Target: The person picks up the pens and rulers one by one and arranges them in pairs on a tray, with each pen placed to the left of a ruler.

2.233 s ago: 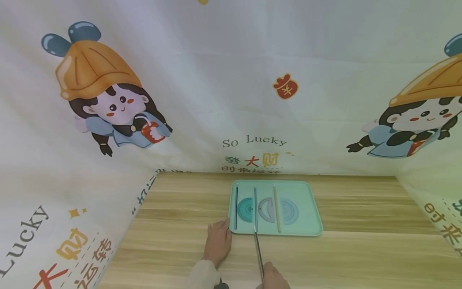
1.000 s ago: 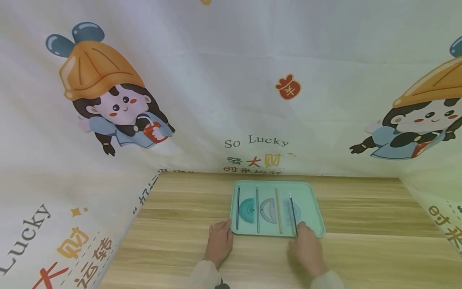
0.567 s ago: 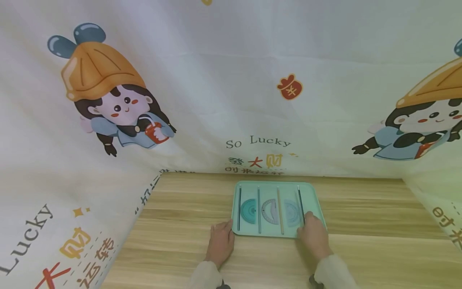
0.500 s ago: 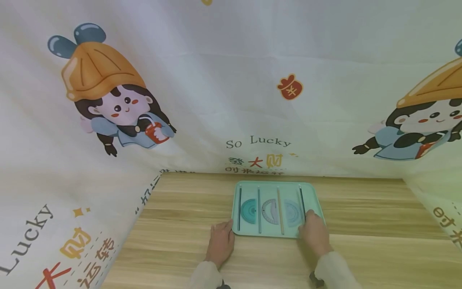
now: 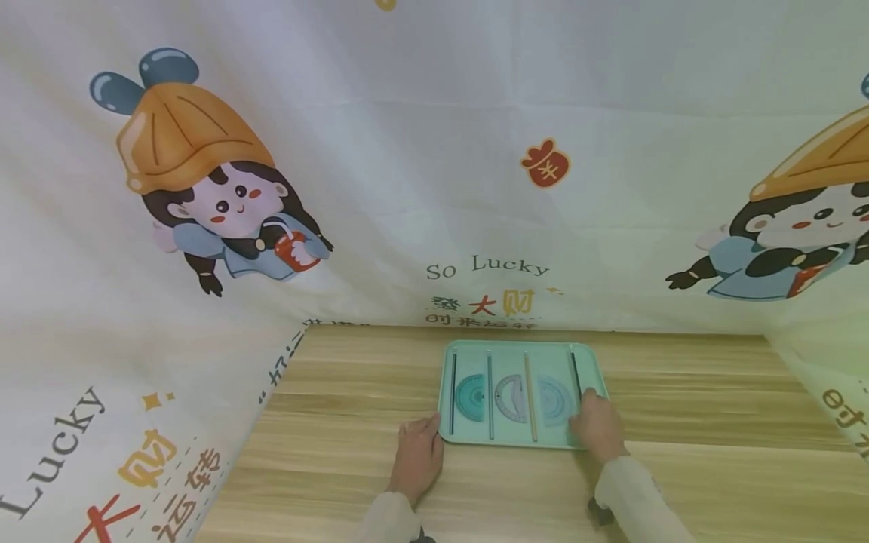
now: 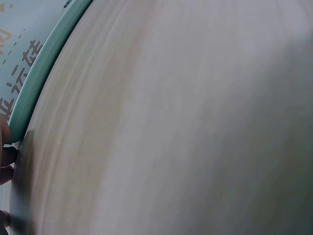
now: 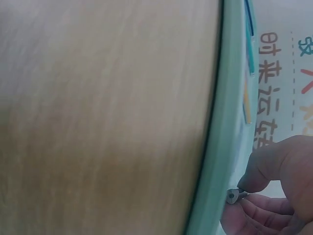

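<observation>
A mint-green tray lies on the wooden table. My right hand pinches a dark pencil near its front end, low over the tray's right part; the right wrist view shows the pencil's end between thumb and fingers. At the tray's front left corner my left hand rests, fingertips against the rim. To the left of the held pencil lie a pale blue protractor, a tan pencil, a grey clear protractor, a blue-green pencil, a teal protractor and another dark pencil.
Bare wooden tabletop stretches on both sides of the tray. A pale printed cloth with cartoon figures and lettering hangs behind the table and along its sides.
My right hand has brought the dark pencil from in front of the tray over to its right part, passing above the pale blue protractor. The left hand has stayed at the corner.
</observation>
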`<state>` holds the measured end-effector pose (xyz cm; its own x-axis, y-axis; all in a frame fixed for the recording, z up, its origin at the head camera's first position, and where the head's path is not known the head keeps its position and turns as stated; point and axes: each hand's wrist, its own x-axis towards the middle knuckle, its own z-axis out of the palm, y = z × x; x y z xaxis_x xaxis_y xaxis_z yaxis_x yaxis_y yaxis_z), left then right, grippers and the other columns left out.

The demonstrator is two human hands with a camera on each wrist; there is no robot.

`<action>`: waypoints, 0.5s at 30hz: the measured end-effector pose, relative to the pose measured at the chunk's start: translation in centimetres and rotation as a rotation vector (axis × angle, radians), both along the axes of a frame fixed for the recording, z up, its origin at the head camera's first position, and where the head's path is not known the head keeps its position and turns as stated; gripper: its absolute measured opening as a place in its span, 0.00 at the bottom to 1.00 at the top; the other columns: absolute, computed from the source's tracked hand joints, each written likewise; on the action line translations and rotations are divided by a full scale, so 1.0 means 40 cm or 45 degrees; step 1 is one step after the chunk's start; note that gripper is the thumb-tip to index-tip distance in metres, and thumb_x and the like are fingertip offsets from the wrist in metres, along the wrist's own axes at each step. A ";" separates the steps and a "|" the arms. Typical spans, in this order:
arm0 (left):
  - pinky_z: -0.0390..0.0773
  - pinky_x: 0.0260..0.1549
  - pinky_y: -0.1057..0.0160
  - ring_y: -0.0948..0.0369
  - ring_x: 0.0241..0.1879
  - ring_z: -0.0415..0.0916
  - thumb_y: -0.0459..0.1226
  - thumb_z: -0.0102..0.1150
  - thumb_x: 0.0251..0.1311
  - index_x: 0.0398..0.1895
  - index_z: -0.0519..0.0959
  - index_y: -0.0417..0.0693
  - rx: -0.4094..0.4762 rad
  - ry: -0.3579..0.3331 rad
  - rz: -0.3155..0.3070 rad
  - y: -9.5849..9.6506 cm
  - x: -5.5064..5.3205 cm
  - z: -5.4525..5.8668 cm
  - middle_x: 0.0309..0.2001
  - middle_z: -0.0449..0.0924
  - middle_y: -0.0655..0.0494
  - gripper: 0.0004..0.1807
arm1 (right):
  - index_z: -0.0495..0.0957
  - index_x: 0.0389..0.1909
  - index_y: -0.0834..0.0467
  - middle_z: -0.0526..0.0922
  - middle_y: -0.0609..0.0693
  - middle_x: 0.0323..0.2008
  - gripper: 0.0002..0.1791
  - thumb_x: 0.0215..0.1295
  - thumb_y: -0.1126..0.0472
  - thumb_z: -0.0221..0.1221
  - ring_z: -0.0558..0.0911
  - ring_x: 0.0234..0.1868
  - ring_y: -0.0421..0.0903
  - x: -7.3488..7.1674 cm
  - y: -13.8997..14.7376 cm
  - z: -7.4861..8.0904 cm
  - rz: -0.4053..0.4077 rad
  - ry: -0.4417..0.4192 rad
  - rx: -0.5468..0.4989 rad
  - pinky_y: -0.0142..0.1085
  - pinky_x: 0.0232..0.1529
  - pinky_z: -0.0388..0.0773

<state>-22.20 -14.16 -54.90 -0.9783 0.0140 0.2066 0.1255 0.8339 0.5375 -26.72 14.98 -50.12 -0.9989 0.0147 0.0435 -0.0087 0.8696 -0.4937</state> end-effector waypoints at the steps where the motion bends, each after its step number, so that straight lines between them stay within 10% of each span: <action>1: 0.56 0.65 0.34 0.44 0.59 0.71 0.32 0.47 0.64 0.58 0.74 0.33 0.000 0.001 0.000 0.000 0.001 0.001 0.55 0.77 0.39 0.20 | 0.68 0.31 0.73 0.75 0.64 0.24 0.09 0.49 0.72 0.55 0.74 0.23 0.52 0.000 0.001 -0.002 0.003 0.002 0.006 0.44 0.21 0.75; 15: 0.55 0.66 0.34 0.45 0.61 0.70 0.33 0.47 0.65 0.60 0.73 0.36 -0.016 -0.045 0.017 -0.001 -0.006 -0.003 0.56 0.77 0.41 0.21 | 0.69 0.32 0.74 0.77 0.66 0.26 0.10 0.50 0.71 0.55 0.79 0.26 0.58 -0.008 0.001 -0.018 0.016 -0.032 0.066 0.50 0.26 0.78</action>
<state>-22.44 -14.19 -55.04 -0.9851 0.0034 0.1717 0.0954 0.8421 0.5308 -27.04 15.01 -50.84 -0.9998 0.0006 0.0189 -0.0079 0.8939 -0.4483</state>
